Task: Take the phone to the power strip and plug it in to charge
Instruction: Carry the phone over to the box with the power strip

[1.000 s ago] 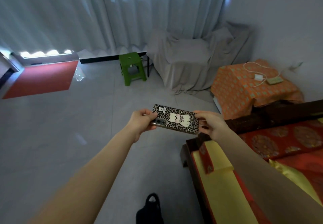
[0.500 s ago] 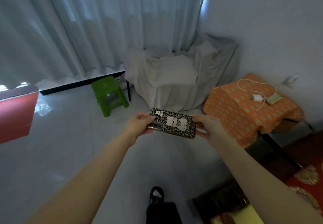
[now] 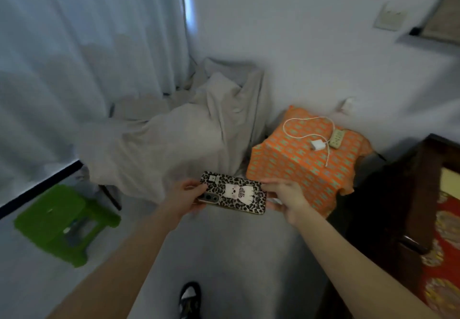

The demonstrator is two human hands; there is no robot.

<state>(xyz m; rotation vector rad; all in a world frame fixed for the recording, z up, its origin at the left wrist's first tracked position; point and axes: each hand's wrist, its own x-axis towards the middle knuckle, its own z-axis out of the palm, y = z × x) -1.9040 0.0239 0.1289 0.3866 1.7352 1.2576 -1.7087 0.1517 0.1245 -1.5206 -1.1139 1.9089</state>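
Observation:
The phone (image 3: 234, 192), in a leopard-print case with a white cartoon figure, is held flat between both hands, back side up. My left hand (image 3: 185, 195) grips its left end by the camera, and my right hand (image 3: 286, 196) pinches its right end. Beyond and to the right, the pale power strip (image 3: 336, 138) lies on a table draped in an orange patterned cloth (image 3: 293, 159). A white charger block (image 3: 317, 144) sits beside the strip, with its white cable (image 3: 286, 129) looped over the cloth.
A chair under a grey sheet (image 3: 179, 139) fills the corner by the curtains. A green plastic stool (image 3: 62, 221) stands at the left. A dark wooden bed frame (image 3: 403, 194) with red bedding is at the right. My shoe (image 3: 189, 298) shows on the grey floor.
The view has swung right and closer to the orange table; the stool and covered chair slid left. Both hands keep the same hold on the phone.

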